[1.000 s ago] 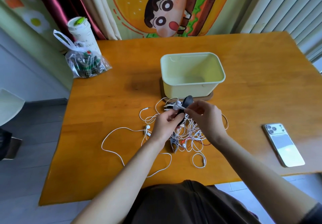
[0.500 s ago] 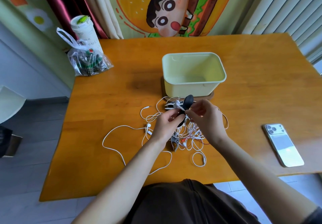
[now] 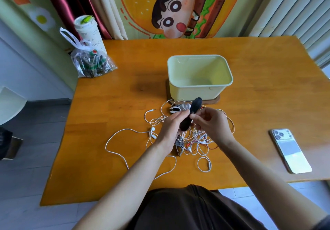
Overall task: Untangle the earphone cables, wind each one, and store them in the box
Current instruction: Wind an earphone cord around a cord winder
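Hands | left hand (image 3: pixel 171 128) grips black oblong piece (image 3: pixel 192 111) | right hand (image 3: pixel 211 124) pinches its middle | earphone cables (image 3: pixel 198 141) tangled below

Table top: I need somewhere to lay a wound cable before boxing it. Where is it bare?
Bare wood lies between the box and the phone, and between the plastic bag and the box. The far strip behind the box is free too. Crowded in front of the box, where the cable tangle spreads.

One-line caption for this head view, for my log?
Left hand and right hand hold a black oblong object above tangled earphone cables, pale box behind, on a wooden table.
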